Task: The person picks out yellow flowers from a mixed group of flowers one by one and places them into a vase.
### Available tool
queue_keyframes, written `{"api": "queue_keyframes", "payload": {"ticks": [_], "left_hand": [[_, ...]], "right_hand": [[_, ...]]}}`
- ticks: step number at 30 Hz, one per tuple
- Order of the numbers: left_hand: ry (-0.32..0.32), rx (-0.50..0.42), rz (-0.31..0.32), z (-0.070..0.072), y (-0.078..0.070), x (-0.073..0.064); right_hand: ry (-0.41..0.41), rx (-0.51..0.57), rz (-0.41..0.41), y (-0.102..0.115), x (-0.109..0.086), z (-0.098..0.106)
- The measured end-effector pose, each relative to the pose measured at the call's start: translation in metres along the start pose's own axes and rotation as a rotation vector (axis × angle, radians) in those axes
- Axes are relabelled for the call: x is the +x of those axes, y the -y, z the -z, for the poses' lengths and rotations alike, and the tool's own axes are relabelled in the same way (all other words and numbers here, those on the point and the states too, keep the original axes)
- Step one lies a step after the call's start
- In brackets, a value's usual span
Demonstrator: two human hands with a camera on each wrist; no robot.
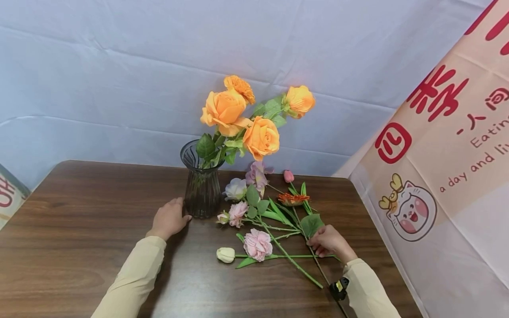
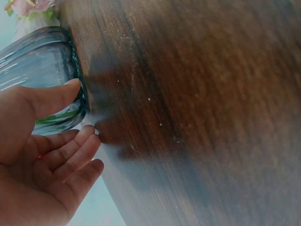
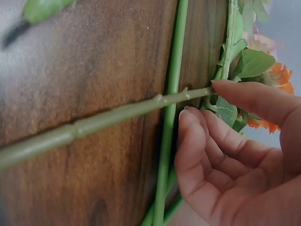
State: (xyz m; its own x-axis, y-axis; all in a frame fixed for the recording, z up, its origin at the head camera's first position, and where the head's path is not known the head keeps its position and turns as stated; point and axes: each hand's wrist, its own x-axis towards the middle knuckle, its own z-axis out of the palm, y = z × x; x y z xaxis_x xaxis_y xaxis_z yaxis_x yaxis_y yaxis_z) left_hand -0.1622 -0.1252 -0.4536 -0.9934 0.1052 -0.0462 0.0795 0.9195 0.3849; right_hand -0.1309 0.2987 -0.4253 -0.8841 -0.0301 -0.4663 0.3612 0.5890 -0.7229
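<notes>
A dark ribbed glass vase [image 1: 203,194] holds several orange roses [image 1: 261,138] and a ruffled orange flower [image 1: 240,88]. My left hand [image 1: 169,218] rests at the left of its base, thumb along the glass [image 2: 42,61] and fingers loosely bent beside the foot. Over the right side of the table, my right hand [image 1: 328,242] pinches the brownish-green stem [image 3: 117,115] of an orange-red daisy-like flower [image 1: 293,199] between thumb and fingers, just below its broad leaf [image 1: 312,224]. This stem crosses a smooth green stem [image 3: 171,113].
On the brown wooden table [image 1: 99,212] lie a cream tulip [image 1: 226,255], a pink tulip [image 1: 288,176], pink blooms [image 1: 258,244], a pale bluish-white flower [image 1: 235,189] and a lilac flower [image 1: 257,175], their stems crossing. A pale cloth [image 1: 139,88] hangs behind; a printed banner [image 1: 449,176] stands right.
</notes>
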Motion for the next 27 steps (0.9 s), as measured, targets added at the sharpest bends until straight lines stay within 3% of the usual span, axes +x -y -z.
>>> {"api": "queue_keyframes", "payload": {"ticks": [14,27], "left_hand": [[0.001,-0.003,-0.005,-0.0006,0.0004,0.0006],[0.005,-0.005,0.001,-0.0013,0.0011,0.0010]], "right_hand": [[-0.030,-0.017,-0.020,0.0002,0.0005,-0.0050],[-0.011,-0.018,-0.013,0.0000,0.0005,-0.0047]]}}
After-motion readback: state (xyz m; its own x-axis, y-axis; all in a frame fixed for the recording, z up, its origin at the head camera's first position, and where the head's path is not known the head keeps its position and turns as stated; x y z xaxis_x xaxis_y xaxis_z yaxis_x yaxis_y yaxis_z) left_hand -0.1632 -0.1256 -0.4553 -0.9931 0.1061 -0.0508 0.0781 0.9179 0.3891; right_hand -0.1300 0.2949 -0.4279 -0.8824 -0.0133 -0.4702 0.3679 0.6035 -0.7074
